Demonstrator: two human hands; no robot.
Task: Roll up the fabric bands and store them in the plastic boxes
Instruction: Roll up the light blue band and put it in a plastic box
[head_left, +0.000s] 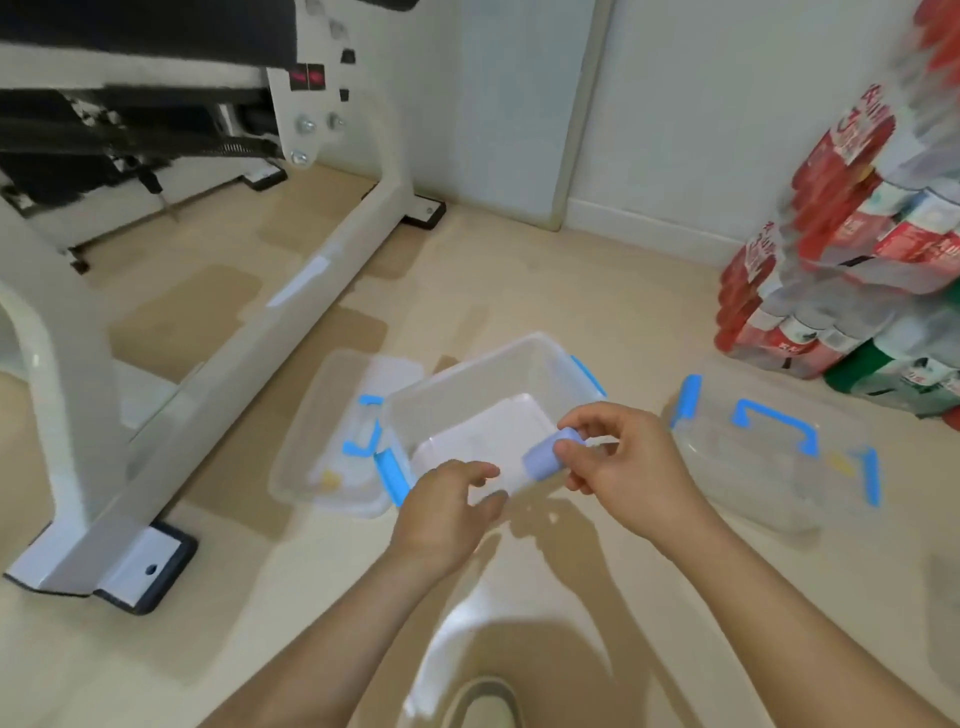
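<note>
left hand (449, 512) lower centre, fingers loosely curled, empty | right hand (618, 457) just right of it, pinching lilac band roll (543, 460) | forearms bare

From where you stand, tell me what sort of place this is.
Probably a home room: a white exercise frame stands on the floor, bottle packs stack against the wall.

Single view, head-worn wide-angle camera: looks forward and down at the floor (519, 270) (straight lines bow at edges); my left hand (441, 512) and right hand (618, 460) close below.
</note>
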